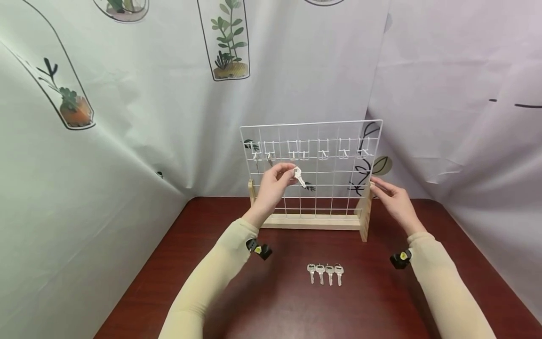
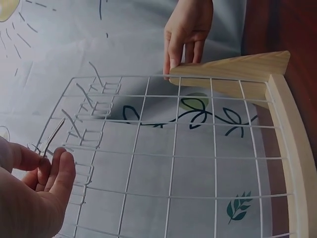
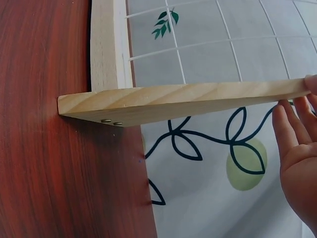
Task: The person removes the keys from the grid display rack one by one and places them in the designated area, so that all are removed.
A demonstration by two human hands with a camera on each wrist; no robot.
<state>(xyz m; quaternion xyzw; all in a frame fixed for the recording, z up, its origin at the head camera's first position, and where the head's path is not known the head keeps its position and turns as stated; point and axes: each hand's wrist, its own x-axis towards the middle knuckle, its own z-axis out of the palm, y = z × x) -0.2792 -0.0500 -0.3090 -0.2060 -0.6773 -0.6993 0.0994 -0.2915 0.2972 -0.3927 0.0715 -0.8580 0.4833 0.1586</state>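
- Sleeves, pale cream (image 1: 222, 263), one pair, on a person's forearms, with a small black device (image 1: 264, 251) at each wrist.
- Worktop, dark red-brown (image 1: 279, 310), glossy, beneath everything.
- Row of four keys (image 1: 320, 270), silver, lying side by side on the worktop in front of the rack, heads towards the rack.
- Right hand (image 1: 395, 202), grip pinching the upper end of the right wooden upright (image 1: 366, 216), thumb on one side, fingers on the other.
- Left hand (image 1: 273, 186), grip pinching one silver key by its head.
- Held key (image 1: 299, 176), in the air before the rack, below the hook row in the head view, blade slanting down to the right; contact with the rack cannot be told.
- Rack, wooden base (image 1: 313, 221) with white wire grid (image 1: 311, 123), standing on the worktop.
- Hooks, white (image 1: 323, 154), in a row across the upper grid; slim items hang at the two leftmost, too small to identify.
- Backdrop sheet, pale (image 1: 296, 94), printed with plants.
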